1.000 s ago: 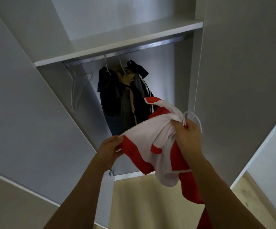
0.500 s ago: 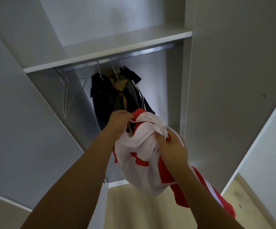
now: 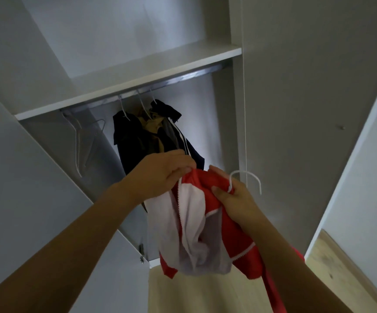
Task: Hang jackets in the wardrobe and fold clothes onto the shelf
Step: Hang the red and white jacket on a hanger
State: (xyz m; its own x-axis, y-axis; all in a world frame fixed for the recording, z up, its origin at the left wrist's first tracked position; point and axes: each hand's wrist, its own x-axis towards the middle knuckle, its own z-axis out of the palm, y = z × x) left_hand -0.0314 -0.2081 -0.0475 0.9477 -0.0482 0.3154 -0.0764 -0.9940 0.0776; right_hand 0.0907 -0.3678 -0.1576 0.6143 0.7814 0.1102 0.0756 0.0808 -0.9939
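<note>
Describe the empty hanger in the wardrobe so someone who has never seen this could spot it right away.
Start at the metal rail under the white shelf and follow it to its left end. There the empty hanger hangs alone, left of the dark jackets. Unlike the white hanger in the right hand, it carries no garment.
</note>
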